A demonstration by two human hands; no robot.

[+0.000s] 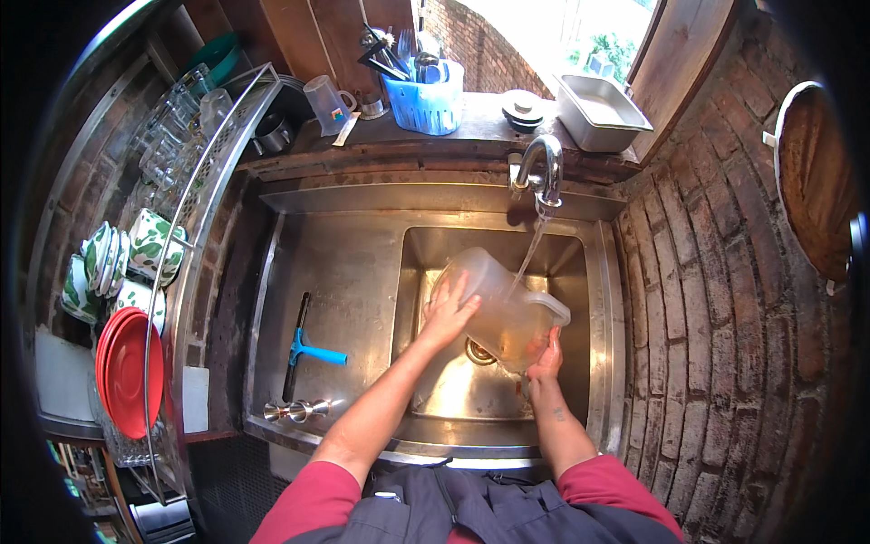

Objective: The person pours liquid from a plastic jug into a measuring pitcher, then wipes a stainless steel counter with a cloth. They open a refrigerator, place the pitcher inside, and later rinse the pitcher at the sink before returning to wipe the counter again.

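Note:
A translucent plastic pitcher (499, 299) is tilted on its side over the basin of a stainless steel sink (469, 394). My left hand (450, 309) lies spread against the pitcher's side, near its base. At the other end my right hand (546, 357) supports it by the rim, below the handle (548, 307); the fingers are partly hidden behind the plastic. Water runs from the chrome gooseneck faucet (547, 170) onto the pitcher's upper side. Part of the drain (480, 351) shows beneath it.
On the left drainboard (340, 272) lie a blue-handled squeegee (316, 352) and metal jiggers (298, 411). A wall rack (204, 156) holds glasses, patterned cups and red plates (132, 374). The sill bears a blue cutlery basket (427, 102) and a steel pan (598, 112). A brick wall (700, 326) borders the right side.

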